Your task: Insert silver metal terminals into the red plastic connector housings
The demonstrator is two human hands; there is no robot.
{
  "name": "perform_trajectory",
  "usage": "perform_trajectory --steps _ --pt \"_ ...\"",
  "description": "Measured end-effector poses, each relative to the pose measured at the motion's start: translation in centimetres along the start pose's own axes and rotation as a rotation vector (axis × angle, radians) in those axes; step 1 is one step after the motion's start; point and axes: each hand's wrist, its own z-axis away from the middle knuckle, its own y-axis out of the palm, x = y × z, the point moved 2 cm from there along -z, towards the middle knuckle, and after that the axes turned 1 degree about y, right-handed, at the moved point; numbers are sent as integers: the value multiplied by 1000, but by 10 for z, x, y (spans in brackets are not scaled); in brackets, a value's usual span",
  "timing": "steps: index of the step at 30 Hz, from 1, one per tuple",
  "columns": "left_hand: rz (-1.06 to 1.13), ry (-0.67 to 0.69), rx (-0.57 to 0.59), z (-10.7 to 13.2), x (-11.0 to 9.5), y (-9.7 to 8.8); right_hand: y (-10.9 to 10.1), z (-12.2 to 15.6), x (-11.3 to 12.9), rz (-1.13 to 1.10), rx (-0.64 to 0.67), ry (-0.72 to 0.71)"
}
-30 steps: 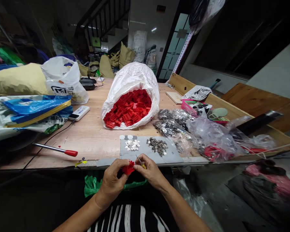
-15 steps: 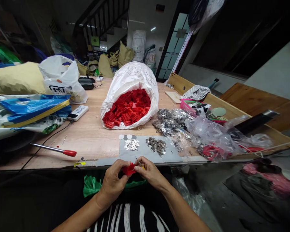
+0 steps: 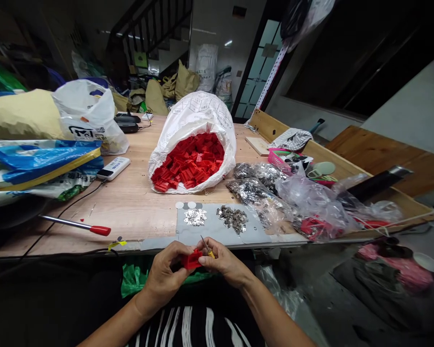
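A wooden surface (image 3: 130,207) carries a white sack (image 3: 202,108) of red pieces (image 3: 197,161). Just off the surface's near edge — side by side — the left hand (image 3: 166,270) and right hand (image 3: 224,264) grasp, respectively, 1 red part (image 3: 191,260) and 1 yellow-handled pointed tool (image 3: 210,254).

My top (image 3: 198,330) is black with wobbly white stripes, some fat, some thin. Either side of the top, my left arm (image 3: 121,318) and right arm (image 3: 271,308) are bare, and so are my fingers (image 3: 178,249).
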Motion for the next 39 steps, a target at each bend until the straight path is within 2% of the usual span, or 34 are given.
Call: perform_trajectory --steps 5,8,11,14,16,19,26,33,36,39 --pt "101 74 43 3 5 -3 2 -1 -12 -243 35 132" --pt "194 75 -16 2 10 -1 -1 -5 -9 -209 51 125" --pt "278 -61 -131 -1 15 2 -13 -15 10 132 -46 22" --pt "352 -202 -210 -4 18 3 -35 -32 38 733 -376 -201" --pt "382 -266 -225 -6 18 1 -47 -45 50 1104 -518 -224" --pt "414 -324 -214 -7 17 -1 -60 -66 56 1252 -546 -192" --pt "509 -430 -192 -9 18 -5 -67 -90 51 1315 -500 -162" --pt "700 -547 -295 -11 18 -3 -60 -76 55 1250 -506 -209" --pt "748 -555 -312 -13 14 -5 -44 -59 58 1119 -438 -268" --pt "781 -570 -305 -14 13 -6 -23 -43 56 790 -290 -293"
